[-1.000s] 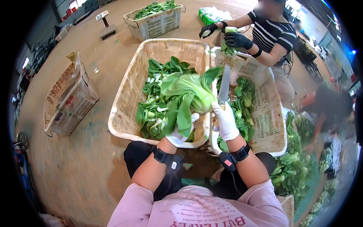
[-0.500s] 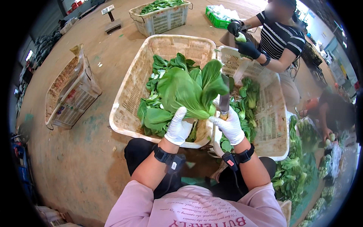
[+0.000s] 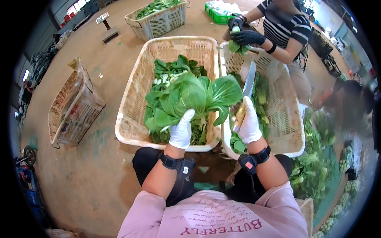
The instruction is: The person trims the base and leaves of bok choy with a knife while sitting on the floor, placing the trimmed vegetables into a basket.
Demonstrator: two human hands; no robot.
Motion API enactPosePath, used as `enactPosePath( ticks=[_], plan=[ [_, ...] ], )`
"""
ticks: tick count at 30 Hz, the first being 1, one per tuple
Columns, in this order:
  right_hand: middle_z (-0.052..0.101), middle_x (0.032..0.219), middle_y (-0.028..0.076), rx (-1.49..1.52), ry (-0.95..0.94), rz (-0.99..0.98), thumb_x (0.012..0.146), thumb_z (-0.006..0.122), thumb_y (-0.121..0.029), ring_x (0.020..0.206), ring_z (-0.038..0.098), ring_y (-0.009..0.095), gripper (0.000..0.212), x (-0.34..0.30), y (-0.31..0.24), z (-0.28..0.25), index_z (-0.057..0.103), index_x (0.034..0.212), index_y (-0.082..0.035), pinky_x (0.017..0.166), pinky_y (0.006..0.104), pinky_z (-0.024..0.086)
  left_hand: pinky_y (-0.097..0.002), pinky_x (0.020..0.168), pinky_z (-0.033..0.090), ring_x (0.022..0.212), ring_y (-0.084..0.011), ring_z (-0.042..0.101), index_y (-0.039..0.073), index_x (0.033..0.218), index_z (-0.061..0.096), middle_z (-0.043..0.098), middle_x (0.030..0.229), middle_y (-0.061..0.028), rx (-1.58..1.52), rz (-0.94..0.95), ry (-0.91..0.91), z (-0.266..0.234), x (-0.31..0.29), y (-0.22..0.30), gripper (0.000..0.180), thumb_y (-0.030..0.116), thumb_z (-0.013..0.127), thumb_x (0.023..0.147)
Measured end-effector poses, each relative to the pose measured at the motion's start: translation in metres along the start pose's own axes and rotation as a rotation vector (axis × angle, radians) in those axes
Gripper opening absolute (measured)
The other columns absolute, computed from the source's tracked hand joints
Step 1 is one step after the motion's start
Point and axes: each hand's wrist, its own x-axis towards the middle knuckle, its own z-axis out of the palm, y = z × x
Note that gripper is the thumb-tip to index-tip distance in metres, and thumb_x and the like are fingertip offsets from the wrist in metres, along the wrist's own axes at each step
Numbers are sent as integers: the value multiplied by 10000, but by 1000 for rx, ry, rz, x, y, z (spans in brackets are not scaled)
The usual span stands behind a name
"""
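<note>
Above the cream plastic lattice basket [image 3: 133, 119] half full of loose green leaves, the left hand [image 3: 181, 131], in a white glove, is clamped on the base of a broad-leaved green cabbage head [image 3: 194, 95], held up with its leaves fanned away from the person. The right hand [image 3: 249, 125], also gloved, is closed round the handle of a long-bladed steel knife [image 3: 250, 79], blade pointing up just beside the leaves. Trimming looks to be the step in hand; the next cut would call for bringing the blade to the stem end while the left fingers stay clear. A second pale basket [image 3: 285, 119] of greens stands to the right, where another person's black-gloved hands [image 3: 244, 35] work. Everything sits on a brown concrete floor [image 3: 79, 170] of an open shed.
</note>
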Motion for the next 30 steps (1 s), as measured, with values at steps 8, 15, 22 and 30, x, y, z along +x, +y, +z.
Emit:
enactPosePath(
  ticks=[8, 15, 22, 30],
  plan=[
    [633, 755, 99, -182, -435, -172, 854, 622, -283, 544, 536, 129, 400, -43, -34, 12, 537, 1127, -4, 490, 228, 410, -467, 938, 439, 1082, -277, 550, 93, 1227, 497, 552, 1205, -91, -511, -412, 134, 14, 0, 15, 576, 531, 498, 853],
    [606, 924, 2, -499, -57, -90, 858, 656, -252, 655, 497, 19, 404, -38, -18, 14, 531, 1176, -37, 488, 160, 381, -448, 1059, 341, 1189, -299, 485, 47, 1287, 457, 522, 1273, -119, -657, -443, -104, 26, -14, -18, 586, 494, 401, 913],
    [578, 1076, 8, -56, -89, 231, 921, 530, -373, 896, 572, 111, 393, -13, 35, -57, 510, 1194, -91, 726, 272, 496, -377, 1050, 339, 1195, -229, 473, 24, 1327, 408, 495, 1295, -104, -103, -355, -234, 62, -40, -6, 524, 408, 411, 970],
    [536, 1238, 108, 14, -336, 104, 952, 458, -267, 1068, 559, 234, 351, -15, 56, -128, 457, 1260, -100, 914, 389, 482, -352, 1051, 328, 1219, -205, 437, 5, 1327, 398, 459, 1329, -111, 63, -342, -358, 69, -43, -18, 564, 441, 395, 970]
  ],
)
